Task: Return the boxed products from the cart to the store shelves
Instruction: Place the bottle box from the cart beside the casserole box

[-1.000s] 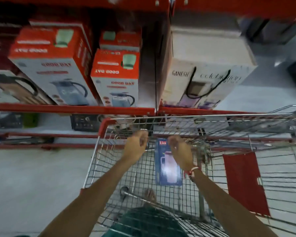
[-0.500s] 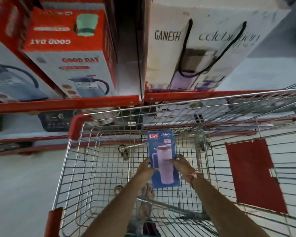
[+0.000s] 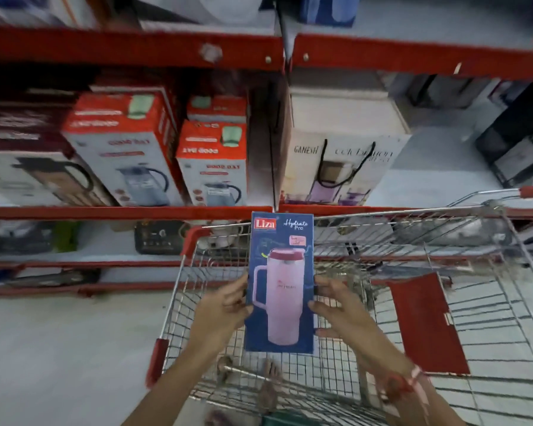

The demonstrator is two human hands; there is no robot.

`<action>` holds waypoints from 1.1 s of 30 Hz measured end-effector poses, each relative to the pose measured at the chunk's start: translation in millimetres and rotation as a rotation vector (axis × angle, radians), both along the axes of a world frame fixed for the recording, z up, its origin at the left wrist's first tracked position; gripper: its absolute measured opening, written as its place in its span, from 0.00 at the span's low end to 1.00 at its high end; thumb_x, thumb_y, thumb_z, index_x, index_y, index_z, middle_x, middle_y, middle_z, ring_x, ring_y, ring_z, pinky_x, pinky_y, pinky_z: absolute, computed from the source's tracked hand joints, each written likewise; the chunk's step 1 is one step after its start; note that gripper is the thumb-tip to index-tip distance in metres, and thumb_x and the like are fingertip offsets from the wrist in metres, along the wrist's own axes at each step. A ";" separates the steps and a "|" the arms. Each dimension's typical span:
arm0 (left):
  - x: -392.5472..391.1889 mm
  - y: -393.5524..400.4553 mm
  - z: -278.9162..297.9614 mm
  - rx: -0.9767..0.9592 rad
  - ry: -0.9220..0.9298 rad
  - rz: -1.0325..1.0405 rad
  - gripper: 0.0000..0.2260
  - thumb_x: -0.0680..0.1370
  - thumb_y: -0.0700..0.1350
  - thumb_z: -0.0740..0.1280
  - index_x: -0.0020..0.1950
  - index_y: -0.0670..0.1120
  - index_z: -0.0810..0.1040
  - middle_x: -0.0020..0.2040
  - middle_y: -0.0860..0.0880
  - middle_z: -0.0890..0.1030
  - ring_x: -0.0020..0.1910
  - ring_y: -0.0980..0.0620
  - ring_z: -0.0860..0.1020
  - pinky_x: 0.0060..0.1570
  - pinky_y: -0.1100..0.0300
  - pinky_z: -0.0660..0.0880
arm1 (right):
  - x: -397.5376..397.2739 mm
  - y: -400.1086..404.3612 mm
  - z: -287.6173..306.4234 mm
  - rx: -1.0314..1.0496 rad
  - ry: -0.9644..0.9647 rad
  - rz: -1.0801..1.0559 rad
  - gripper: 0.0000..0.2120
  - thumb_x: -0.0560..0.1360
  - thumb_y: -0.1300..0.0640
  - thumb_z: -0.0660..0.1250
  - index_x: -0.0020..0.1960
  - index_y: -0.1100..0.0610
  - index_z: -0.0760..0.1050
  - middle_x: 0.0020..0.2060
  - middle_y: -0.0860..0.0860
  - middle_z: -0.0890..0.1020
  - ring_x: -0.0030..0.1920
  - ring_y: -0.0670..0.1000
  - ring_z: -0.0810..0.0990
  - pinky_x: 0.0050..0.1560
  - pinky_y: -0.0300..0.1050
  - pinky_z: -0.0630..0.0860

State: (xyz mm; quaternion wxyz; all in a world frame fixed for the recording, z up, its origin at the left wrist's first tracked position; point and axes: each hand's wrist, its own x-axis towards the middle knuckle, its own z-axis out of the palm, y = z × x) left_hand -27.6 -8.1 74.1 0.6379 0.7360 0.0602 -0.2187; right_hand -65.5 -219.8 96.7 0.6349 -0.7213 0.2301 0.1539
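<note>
Head view: a tall blue Liza tumbler box (image 3: 280, 282) is held upright above the wire cart (image 3: 428, 302), clamped between the left hand (image 3: 220, 309) and right hand (image 3: 340, 309), facing red shelves (image 3: 130, 212) of boxed kettles (image 3: 211, 162).

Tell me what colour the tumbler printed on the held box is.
Pale pink with a darker red lid, on the blue box; seen in the head view.
</note>
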 end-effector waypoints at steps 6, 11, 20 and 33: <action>-4.7 15.9 45.2 -0.024 -0.138 0.033 0.28 0.70 0.31 0.71 0.56 0.63 0.74 0.50 0.59 0.82 0.49 0.62 0.82 0.50 0.54 0.82 | -1.1 21.2 42.5 -0.124 -0.145 0.017 0.15 0.75 0.66 0.66 0.57 0.50 0.71 0.50 0.45 0.78 0.49 0.47 0.81 0.43 0.50 0.83; 5.9 12.2 75.6 -0.063 -0.289 0.053 0.30 0.69 0.29 0.71 0.54 0.64 0.75 0.51 0.64 0.81 0.50 0.66 0.81 0.49 0.63 0.80 | 2.5 24.7 78.1 -0.204 -0.275 -0.036 0.16 0.74 0.63 0.69 0.58 0.51 0.72 0.52 0.43 0.79 0.50 0.46 0.81 0.45 0.53 0.84; 81.5 -43.1 170.4 -0.174 -0.636 0.089 0.28 0.71 0.29 0.69 0.62 0.57 0.72 0.52 0.66 0.78 0.48 0.73 0.78 0.43 0.73 0.77 | 68.2 -14.8 171.4 -0.208 -0.710 -0.216 0.11 0.74 0.62 0.69 0.49 0.48 0.71 0.52 0.44 0.80 0.53 0.53 0.81 0.48 0.58 0.83; 241.1 -138.5 262.8 -0.160 -0.951 0.113 0.27 0.73 0.29 0.66 0.67 0.52 0.71 0.61 0.53 0.79 0.54 0.68 0.77 0.55 0.65 0.78 | 231.7 -95.2 266.2 -0.343 -0.992 -0.317 0.09 0.74 0.61 0.69 0.49 0.52 0.70 0.56 0.46 0.76 0.44 0.42 0.79 0.39 0.43 0.80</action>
